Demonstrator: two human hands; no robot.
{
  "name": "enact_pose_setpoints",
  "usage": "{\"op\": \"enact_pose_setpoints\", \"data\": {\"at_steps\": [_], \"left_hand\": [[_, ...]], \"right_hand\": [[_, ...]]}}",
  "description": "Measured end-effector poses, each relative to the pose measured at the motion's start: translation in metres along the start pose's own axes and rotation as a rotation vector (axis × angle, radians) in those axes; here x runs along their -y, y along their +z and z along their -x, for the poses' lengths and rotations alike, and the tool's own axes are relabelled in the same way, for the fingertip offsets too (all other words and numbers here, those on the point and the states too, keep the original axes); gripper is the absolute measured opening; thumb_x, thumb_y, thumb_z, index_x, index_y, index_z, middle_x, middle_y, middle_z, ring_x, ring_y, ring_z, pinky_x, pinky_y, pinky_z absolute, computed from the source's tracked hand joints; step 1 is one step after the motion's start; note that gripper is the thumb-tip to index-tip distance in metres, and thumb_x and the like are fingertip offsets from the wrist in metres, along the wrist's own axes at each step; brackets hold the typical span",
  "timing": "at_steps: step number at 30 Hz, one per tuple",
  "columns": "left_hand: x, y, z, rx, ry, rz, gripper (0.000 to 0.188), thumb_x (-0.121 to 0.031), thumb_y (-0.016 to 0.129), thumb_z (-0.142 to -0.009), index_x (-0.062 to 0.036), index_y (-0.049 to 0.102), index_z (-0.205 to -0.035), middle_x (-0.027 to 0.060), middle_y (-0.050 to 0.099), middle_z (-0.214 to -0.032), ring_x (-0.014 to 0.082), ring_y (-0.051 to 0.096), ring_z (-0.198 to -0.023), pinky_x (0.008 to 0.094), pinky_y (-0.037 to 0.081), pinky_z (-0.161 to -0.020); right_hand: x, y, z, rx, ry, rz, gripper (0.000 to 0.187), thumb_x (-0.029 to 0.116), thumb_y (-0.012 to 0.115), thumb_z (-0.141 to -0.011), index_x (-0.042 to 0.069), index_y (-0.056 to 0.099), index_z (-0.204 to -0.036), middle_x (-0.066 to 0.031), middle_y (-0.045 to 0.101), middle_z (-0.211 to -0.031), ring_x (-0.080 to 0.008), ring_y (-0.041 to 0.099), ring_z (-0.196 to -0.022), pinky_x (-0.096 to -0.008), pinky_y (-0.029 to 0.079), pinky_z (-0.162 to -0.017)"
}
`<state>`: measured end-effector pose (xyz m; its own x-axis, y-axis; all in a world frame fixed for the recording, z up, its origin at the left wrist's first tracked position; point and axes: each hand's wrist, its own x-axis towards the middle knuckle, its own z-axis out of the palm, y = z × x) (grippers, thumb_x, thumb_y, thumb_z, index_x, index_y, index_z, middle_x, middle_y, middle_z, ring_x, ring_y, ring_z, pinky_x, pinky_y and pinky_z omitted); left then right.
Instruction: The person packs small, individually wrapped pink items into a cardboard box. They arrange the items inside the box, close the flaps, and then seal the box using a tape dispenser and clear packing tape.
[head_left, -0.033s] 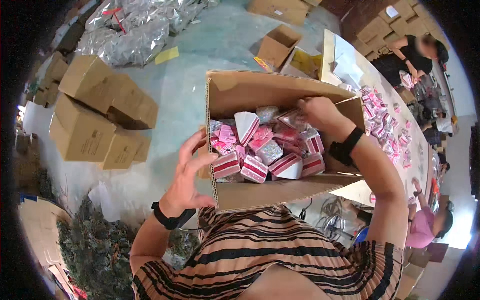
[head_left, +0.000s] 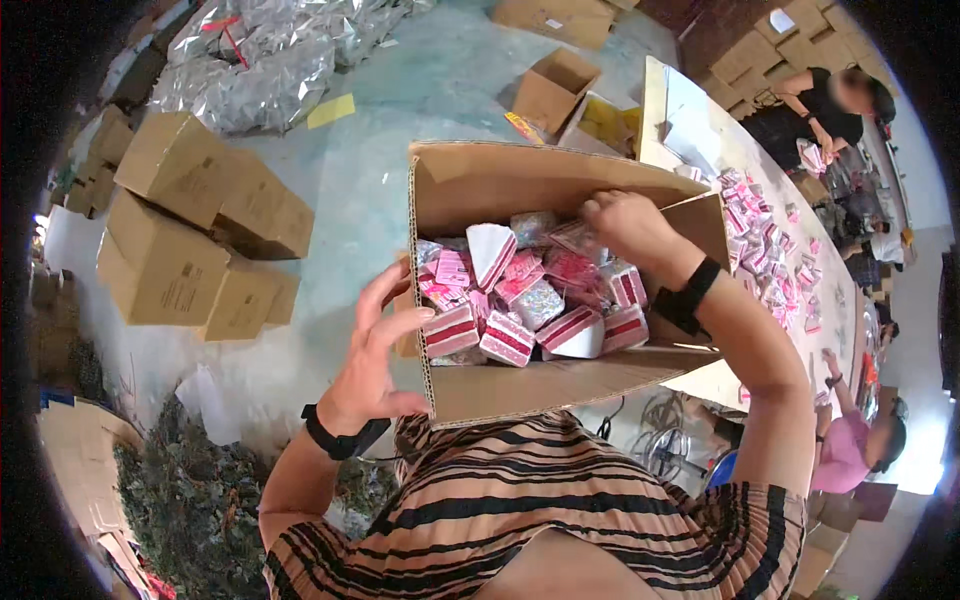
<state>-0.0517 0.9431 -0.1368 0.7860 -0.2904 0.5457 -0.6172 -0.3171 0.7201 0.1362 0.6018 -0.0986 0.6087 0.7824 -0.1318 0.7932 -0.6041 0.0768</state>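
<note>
In front of me stands an uncovered cardboard box (head_left: 560, 385), its upper rim tilted toward me. Inside lie several slices of pretend cake (head_left: 508, 338) in pink, white and red layers, some in clear wrapping, and a white-topped wedge (head_left: 490, 252). My left hand (head_left: 372, 350) rests with spread fingers and thumb against the box's left edge. Reaching in at the far right, my right hand (head_left: 632, 228) has its fingers curled down on a clear-wrapped slice (head_left: 573, 238). Its fingertips are partly hidden.
More wrapped slices (head_left: 765, 245) lie scattered over the long table (head_left: 690, 385) at right. Two people work along it. Closed cartons (head_left: 180, 235) stand on the floor at left, with silvery wrapping (head_left: 260, 65) behind them. Dark green artificial foliage (head_left: 190, 500) fills the lower left.
My right hand has shifted slightly left inside the box, and the clear-wrapped slice by its fingers has shifted left too. My left hand stays at the box edge.
</note>
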Motion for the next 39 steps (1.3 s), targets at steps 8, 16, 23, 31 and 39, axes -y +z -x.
{"op": "enact_pose_setpoints", "data": {"at_steps": [8, 16, 23, 31, 39], "left_hand": [[-0.011, 0.005, -0.002, -0.037, -0.069, 0.025, 0.082, -0.071, 0.056, -0.081, -0.0086, 0.044, -0.133, 0.0298, 0.028, -0.146, 0.0447, 0.034, -0.133, 0.0536, 0.032, -0.106], [-0.004, 0.020, 0.020, -0.256, -0.133, 0.010, 0.078, -0.068, 0.044, -0.086, -0.0053, 0.043, -0.133, 0.0287, 0.030, -0.146, 0.0396, 0.032, -0.136, 0.0503, 0.024, -0.111], [-0.030, 0.023, 0.005, -0.173, -0.180, 0.003, 0.075, -0.064, 0.041, -0.089, -0.0057, 0.042, -0.136, 0.0260, 0.026, -0.151, 0.0378, 0.025, -0.141, 0.0501, 0.017, -0.114], [-0.027, 0.033, -0.006, -0.139, -0.182, 0.098, 0.075, -0.066, 0.044, -0.088, -0.0093, 0.039, -0.137, 0.0232, 0.018, -0.156, 0.0371, 0.018, -0.145, 0.0495, 0.012, -0.116], [-0.016, 0.036, -0.012, -0.151, -0.141, 0.107, 0.074, -0.070, 0.049, -0.083, -0.0140, 0.044, -0.131, 0.0238, 0.021, -0.154, 0.0374, 0.023, -0.142, 0.0499, 0.018, -0.114]], "right_hand": [[0.008, 0.014, -0.031, 0.302, 0.002, -0.122, 0.035, 0.028, 0.053, -0.087, -0.003, 0.062, -0.102, -0.0210, 0.068, -0.094, -0.0391, 0.065, -0.091, -0.0476, 0.051, -0.079], [0.017, 0.023, -0.042, 0.234, -0.104, -0.501, 0.063, 0.038, 0.069, -0.076, 0.007, 0.053, -0.129, -0.0255, 0.064, -0.106, -0.0393, 0.062, -0.102, -0.0463, 0.048, -0.090], [0.001, -0.007, -0.013, 0.233, -0.121, -0.203, 0.052, 0.037, 0.067, -0.080, 0.009, 0.060, -0.124, -0.0191, 0.066, -0.106, -0.0372, 0.062, -0.099, -0.0445, 0.048, -0.089], [-0.033, -0.103, 0.089, 0.204, 0.041, -0.292, 0.029, 0.026, 0.064, -0.085, 0.004, 0.066, -0.104, -0.0187, 0.067, -0.096, -0.0382, 0.063, -0.090, -0.0443, 0.051, -0.079], [-0.072, -0.071, 0.114, -0.110, -0.169, -0.396, 0.033, 0.005, 0.064, -0.082, 0.003, 0.063, -0.114, -0.0157, 0.064, -0.103, -0.0315, 0.062, -0.098, -0.0390, 0.049, -0.088]]}}
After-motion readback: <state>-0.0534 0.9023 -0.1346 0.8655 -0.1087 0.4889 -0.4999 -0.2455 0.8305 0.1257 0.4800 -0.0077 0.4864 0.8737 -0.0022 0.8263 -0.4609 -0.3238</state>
